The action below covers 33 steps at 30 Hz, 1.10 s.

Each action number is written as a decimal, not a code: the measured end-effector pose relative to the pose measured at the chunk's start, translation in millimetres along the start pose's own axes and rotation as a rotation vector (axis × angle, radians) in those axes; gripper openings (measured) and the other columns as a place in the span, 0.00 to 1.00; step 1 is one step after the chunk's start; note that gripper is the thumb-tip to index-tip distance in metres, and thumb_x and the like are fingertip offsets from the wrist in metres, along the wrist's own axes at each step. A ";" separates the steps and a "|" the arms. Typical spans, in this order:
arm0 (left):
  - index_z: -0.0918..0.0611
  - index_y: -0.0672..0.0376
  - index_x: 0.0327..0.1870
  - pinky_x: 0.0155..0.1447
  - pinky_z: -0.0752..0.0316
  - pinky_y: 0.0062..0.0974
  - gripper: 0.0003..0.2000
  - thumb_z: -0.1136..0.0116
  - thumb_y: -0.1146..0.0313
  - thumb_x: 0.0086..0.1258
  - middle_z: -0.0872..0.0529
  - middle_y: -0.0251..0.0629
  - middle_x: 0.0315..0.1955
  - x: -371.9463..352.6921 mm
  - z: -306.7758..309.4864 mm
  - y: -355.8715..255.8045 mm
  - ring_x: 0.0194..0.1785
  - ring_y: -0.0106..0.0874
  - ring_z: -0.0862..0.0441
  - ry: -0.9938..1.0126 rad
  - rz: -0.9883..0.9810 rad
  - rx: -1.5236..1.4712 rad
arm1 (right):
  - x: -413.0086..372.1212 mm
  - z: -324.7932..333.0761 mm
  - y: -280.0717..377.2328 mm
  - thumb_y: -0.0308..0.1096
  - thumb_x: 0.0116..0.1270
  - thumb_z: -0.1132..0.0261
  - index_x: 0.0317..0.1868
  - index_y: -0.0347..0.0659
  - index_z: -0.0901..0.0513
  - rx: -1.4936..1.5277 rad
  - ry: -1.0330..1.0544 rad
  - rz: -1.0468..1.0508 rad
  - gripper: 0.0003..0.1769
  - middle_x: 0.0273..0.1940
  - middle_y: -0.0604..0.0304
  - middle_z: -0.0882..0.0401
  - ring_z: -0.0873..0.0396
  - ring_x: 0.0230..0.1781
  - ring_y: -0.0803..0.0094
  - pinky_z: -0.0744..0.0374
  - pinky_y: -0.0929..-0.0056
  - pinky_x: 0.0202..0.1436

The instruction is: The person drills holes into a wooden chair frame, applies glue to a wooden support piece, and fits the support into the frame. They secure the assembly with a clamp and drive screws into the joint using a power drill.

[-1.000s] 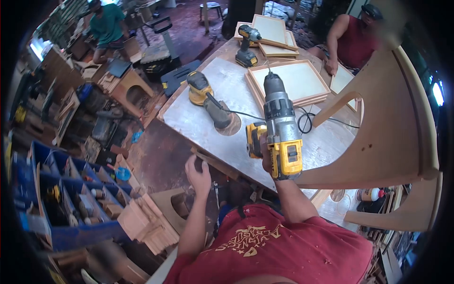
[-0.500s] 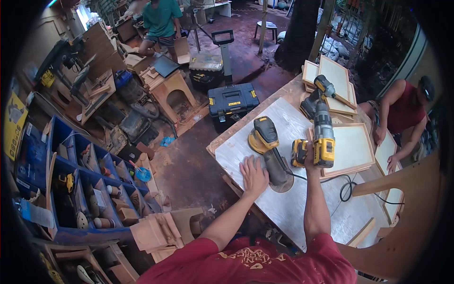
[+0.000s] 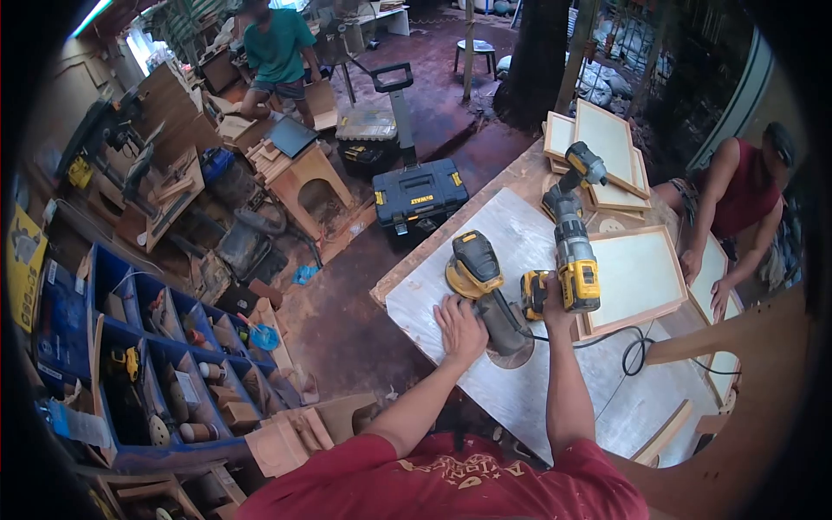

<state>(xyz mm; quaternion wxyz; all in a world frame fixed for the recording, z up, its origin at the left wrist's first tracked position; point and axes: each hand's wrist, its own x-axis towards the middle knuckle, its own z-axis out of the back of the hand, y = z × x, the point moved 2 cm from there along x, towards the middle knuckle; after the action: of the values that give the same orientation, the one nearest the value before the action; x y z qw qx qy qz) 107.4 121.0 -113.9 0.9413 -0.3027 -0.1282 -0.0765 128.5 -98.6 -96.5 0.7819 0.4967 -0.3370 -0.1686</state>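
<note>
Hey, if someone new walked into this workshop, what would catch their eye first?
Probably the yellow-and-black cordless drill gripped in the right hand, held up over the silvery worktable. Next, the yellow-and-black sander on that table, with the left hand spread beside it. Then the big blue compartmented bin at lower left, filled with wood pieces and other small items.

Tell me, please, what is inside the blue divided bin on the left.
The blue divided bin holds a yellow-and-black item, small containers and wooden blocks, among other things. Whatever lies beneath them, or in its darkest corners, cannot be seen.
</note>
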 end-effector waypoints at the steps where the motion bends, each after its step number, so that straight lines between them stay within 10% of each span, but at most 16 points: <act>1: 0.29 0.66 0.56 0.75 0.55 0.63 0.24 0.39 0.68 0.59 0.33 0.54 0.61 -1.4 -0.2 1.2 0.73 0.54 0.43 -0.006 -0.008 0.008 | -3.3 5.3 17.2 0.37 0.69 0.32 0.49 0.36 0.19 0.007 0.000 0.008 0.15 0.41 0.59 0.17 0.19 0.42 0.71 0.21 0.69 0.47; 11: 0.28 0.70 0.54 0.74 0.51 0.60 0.21 0.42 0.72 0.59 0.31 0.58 0.59 -3.3 4.5 0.2 0.69 0.54 0.39 -0.080 -0.021 0.017 | -130.6 96.4 85.9 0.23 0.65 0.39 0.70 0.32 0.31 0.040 -0.161 0.054 0.31 0.52 0.50 0.18 0.19 0.51 0.68 0.23 0.66 0.59; 23: 0.26 0.71 0.56 0.66 0.33 0.42 0.18 0.47 0.77 0.65 0.23 0.55 0.53 -38.4 -2.9 33.0 0.59 0.49 0.26 -0.107 -0.094 -0.436 | -356.1 251.3 94.3 0.29 0.63 0.35 0.53 0.34 0.17 -0.214 0.303 -0.172 0.17 0.37 0.50 0.13 0.14 0.32 0.60 0.16 0.66 0.37; 33: 0.27 0.70 0.61 0.60 0.26 0.36 0.18 0.46 0.75 0.72 0.20 0.52 0.54 -255.2 26.0 -31.1 0.55 0.40 0.20 -0.106 0.101 -0.522 | -400.0 449.2 63.1 0.28 0.64 0.35 0.50 0.34 0.15 -0.177 -0.120 -0.155 0.15 0.34 0.49 0.14 0.16 0.28 0.67 0.19 0.70 0.34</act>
<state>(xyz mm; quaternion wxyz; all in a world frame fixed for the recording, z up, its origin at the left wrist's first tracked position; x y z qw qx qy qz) -148.5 128.2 -149.8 0.8260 -0.5448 -0.1377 -0.0439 -474.3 -128.7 -58.5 0.7855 0.4396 -0.3275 -0.2871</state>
